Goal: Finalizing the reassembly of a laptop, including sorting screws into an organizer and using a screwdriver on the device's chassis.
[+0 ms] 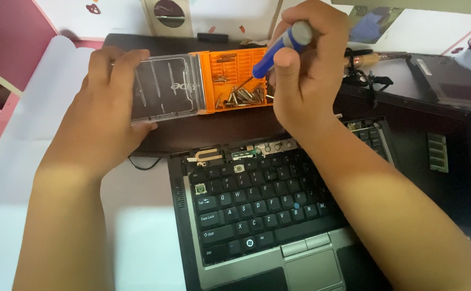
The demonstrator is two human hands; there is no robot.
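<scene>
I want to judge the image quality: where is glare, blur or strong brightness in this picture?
Head view: the white surface at lower left is washed out, almost without detail; the clear lid under the left hand shows pale reflections; the bits in the orange case are soft and hard to separate; the right hand with the blue screwdriver is slightly blurred; the laptop keyboard is fairly sharp.
</scene>
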